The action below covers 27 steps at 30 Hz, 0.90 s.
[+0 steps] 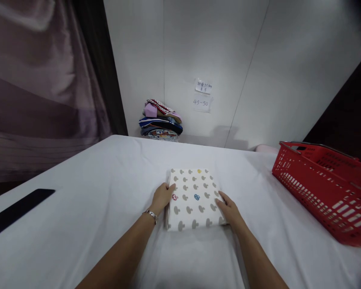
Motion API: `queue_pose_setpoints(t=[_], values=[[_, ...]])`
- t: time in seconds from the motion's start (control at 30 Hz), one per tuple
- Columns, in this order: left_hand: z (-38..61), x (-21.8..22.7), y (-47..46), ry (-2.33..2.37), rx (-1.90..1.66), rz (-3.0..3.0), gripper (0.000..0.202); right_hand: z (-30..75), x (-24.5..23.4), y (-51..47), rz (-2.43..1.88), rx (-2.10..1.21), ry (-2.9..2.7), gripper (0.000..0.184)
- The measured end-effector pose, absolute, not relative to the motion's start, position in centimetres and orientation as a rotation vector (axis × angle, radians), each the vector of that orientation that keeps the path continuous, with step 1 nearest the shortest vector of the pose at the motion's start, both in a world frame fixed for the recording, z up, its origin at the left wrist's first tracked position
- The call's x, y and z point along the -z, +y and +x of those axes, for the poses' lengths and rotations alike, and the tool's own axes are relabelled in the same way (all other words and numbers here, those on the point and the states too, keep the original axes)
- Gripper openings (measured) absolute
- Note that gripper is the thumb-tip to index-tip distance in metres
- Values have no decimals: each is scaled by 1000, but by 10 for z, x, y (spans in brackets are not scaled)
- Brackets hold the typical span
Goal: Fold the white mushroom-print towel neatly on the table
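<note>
You have 1 folded cloth (195, 198) in front of you, white with a grey mushroom print and 3 coloured mushrooms. There is also 1 red basket (325, 188), 1 stack of folded clothes (161, 120), 1 flat black slab (16, 210) and 2 paper notes (203, 86) on the wall.

The folded cloth lies flat on the white worktop (93, 192), near its middle, directly between your 2 hands. Your left hand (162, 198), with a bracelet (152, 214) at the wrist, presses against the cloth's left edge. Your right hand (230, 210) rests on its right edge near the front corner. Both hands are loosely spread with the fingers laid on the fabric, not closed around it.

The cloth looks almost square, so I cannot tell its long axis. Its near edge faces you squarely, and its far edge points toward the wall.
</note>
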<state>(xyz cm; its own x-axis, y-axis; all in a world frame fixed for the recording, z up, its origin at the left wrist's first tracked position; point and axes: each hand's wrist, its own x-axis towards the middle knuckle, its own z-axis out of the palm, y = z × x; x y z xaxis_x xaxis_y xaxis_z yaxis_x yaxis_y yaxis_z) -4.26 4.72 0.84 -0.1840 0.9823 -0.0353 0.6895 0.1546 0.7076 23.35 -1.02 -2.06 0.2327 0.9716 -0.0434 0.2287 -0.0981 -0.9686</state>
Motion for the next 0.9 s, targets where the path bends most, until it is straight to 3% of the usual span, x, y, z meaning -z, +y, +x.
queue_pose_setpoints(t=[0.23,0.73,0.9], values=[[-42,-12,14,1894,-719,1574,45,234,24,-9,-1494,-973,-1122,57],[-47,6,4,1811,-722,1507,27,231,17,-15,-1555,-925,-1246,55],[-46,3,1,1825,-707,1539,27,224,9,-20,-1608,-467,-1617,47]])
